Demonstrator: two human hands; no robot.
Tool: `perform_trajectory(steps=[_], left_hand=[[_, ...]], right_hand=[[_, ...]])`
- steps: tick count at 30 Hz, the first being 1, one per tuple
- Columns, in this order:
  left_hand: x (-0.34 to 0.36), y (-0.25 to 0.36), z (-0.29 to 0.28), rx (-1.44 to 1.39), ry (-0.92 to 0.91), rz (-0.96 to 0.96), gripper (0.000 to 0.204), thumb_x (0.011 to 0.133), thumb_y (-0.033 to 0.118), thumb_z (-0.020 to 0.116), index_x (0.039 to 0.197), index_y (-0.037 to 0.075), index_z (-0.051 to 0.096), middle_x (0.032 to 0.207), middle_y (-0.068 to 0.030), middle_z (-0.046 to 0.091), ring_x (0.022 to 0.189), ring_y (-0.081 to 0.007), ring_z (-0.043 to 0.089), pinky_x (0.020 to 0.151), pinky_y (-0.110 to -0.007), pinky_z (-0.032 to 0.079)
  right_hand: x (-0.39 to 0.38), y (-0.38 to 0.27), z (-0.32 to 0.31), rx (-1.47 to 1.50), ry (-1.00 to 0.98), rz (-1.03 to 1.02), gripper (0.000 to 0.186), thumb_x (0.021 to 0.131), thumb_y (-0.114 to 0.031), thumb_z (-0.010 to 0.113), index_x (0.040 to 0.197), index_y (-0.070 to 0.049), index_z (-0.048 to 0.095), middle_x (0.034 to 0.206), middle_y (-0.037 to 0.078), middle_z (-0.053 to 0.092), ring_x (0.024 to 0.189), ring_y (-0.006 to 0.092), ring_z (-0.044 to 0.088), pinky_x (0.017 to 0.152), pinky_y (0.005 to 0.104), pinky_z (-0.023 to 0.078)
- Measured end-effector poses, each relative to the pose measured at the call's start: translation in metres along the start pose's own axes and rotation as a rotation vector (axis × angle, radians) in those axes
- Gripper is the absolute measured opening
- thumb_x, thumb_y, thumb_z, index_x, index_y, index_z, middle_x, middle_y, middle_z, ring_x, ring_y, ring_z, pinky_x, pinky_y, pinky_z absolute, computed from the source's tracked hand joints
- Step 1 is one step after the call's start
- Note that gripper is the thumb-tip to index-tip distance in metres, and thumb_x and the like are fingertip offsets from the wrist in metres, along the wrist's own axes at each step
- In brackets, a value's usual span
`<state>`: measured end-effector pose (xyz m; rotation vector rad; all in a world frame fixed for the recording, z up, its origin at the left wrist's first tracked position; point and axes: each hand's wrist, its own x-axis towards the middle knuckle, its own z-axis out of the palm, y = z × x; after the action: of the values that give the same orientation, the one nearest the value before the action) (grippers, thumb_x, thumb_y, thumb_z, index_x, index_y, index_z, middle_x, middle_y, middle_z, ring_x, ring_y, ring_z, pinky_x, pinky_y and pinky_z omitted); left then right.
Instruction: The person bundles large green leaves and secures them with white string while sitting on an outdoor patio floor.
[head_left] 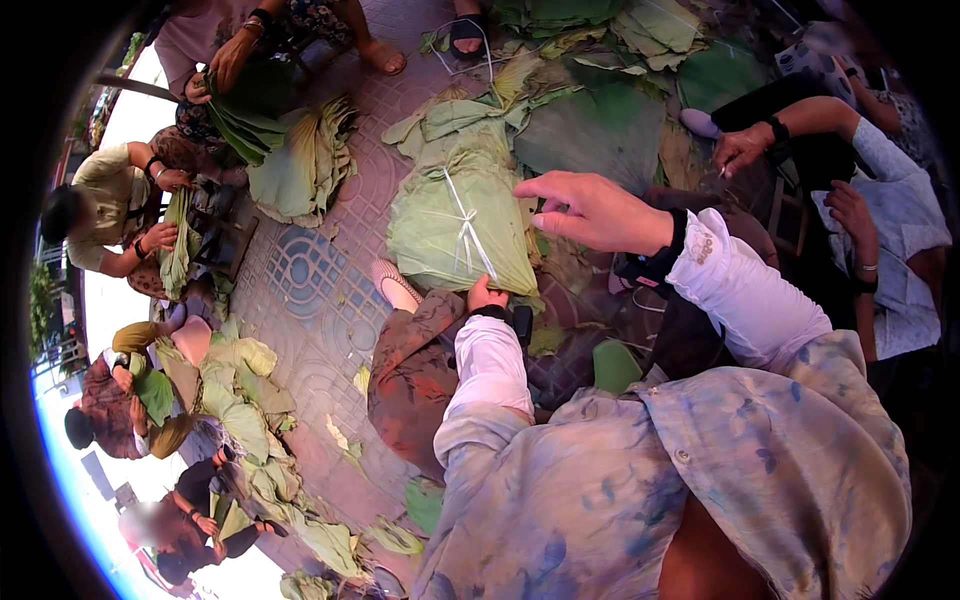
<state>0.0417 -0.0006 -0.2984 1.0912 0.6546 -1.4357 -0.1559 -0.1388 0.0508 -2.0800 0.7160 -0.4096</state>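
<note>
A large bundle of pale green leaves (415, 225), which look like dried lotus leaves, lies before me on the paving. White strapping (464, 222) crosses it and is knotted on top, with loose ends sticking out. My left hand (487, 296) grips the bundle's near edge, its fingertips partly hidden by the leaves. Raised over the right side of the bundle, my right hand (600, 212) has its index finger stretched out and its thumb apart. Nothing shows in that hand.
Loose leaves (595, 130) cover the ground beyond the bundle. A leaf stack (300, 165) lies at the far left, with more leaves (250, 430) strewn at the near left. Several people sit around, some handling leaves; a co-worker's hand (742, 148) is at my right.
</note>
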Motion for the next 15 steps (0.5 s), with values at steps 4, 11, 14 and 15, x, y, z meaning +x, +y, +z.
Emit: perform_trajectory(steps=[4, 11, 14, 15], left_hand=[[0.001, -0.001, 0.009, 0.005, -0.034, -0.004, 0.03, 0.085, 0.017, 0.044, 0.111, 0.002, 0.044, 0.112, -0.0113, 0.049, 0.105, -0.0285, 0.046, 0.092, -0.049, 0.035], [-0.017, 0.001, 0.019, 0.112, 0.022, -0.009, 0.029, 0.083, 0.016, 0.047, 0.11, 0.004, 0.045, 0.108, -0.0105, 0.051, 0.102, -0.0292, 0.047, 0.089, -0.052, 0.035], [-0.009, 0.008, 0.015, 0.305, 0.218, 0.066, 0.032, 0.08, 0.018, 0.052, 0.109, 0.007, 0.046, 0.108, -0.0099, 0.051, 0.101, -0.0299, 0.048, 0.086, -0.052, 0.036], [-0.009, 0.012, 0.015, 0.451, 0.357, 0.163, 0.034, 0.078, 0.02, 0.054, 0.11, 0.008, 0.047, 0.109, -0.0096, 0.051, 0.102, -0.03, 0.047, 0.086, -0.051, 0.036]], right_hand=[[0.003, -0.004, 0.001, 0.029, -0.022, -0.001, 0.034, 0.079, -0.02, 0.052, 0.109, -0.003, 0.05, 0.098, 0.016, 0.055, 0.082, 0.0288, 0.056, 0.071, 0.0351, 0.044], [-0.002, 0.007, 0.003, -0.067, -0.088, -0.054, 0.032, 0.078, -0.014, 0.053, 0.107, 0.0, 0.05, 0.097, 0.015, 0.055, 0.08, 0.0279, 0.056, 0.07, 0.0338, 0.045], [0.0, 0.004, 0.005, -0.091, -0.098, -0.063, 0.031, 0.078, -0.015, 0.052, 0.106, -0.001, 0.051, 0.097, 0.015, 0.056, 0.081, 0.0288, 0.056, 0.07, 0.0349, 0.045], [0.001, 0.002, 0.006, -0.098, -0.106, -0.049, 0.03, 0.078, -0.016, 0.052, 0.105, -0.001, 0.052, 0.096, 0.015, 0.056, 0.081, 0.0291, 0.056, 0.07, 0.0352, 0.044]])
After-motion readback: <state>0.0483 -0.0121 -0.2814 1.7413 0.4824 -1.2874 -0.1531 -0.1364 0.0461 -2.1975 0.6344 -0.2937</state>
